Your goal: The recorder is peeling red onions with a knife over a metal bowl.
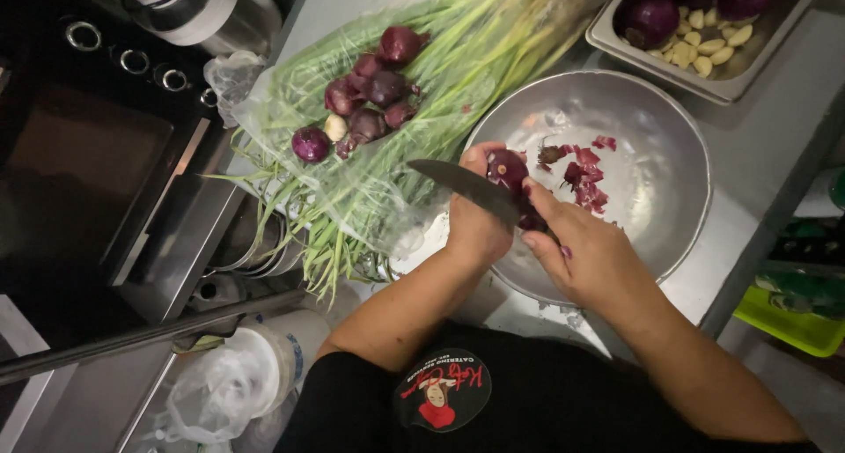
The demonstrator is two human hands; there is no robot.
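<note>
We look down on two bare hands working over a wide metal bowl [656, 127]. The left hand [475, 215] is curled around a small red onion [508, 168], its fingers pressed together on the onion, which it holds just above the near rim of the bowl. The right hand [585, 250] is closed on the handle of a knife [466, 187]; the handle itself is hidden inside the hand. The dark blade points to the left, crosses in front of the left hand and touches the onion at its lower side.

Inside the bowl we see some red onion peels [585, 171], lying loosely on the bottom, just beside the held onion.

To the left of the bowl, on the metal surface [775, 127], a bundle of green onion stalks [458, 57] lies in a clear plastic bag [264, 110]. On top of the bag rests a small heap of unpeeled red onions [370, 101], well apart from the hands. At the upper right stands a rectangular metal tray [616, 44] with peeled garlic cloves [704, 44] and larger red onions [653, 20] in it.

At the far left there is a dark stove [88, 154] with round knobs. Below, near the person's black shirt [493, 400], a white container [273, 365] with crumpled plastic stands on a lower level.
</note>
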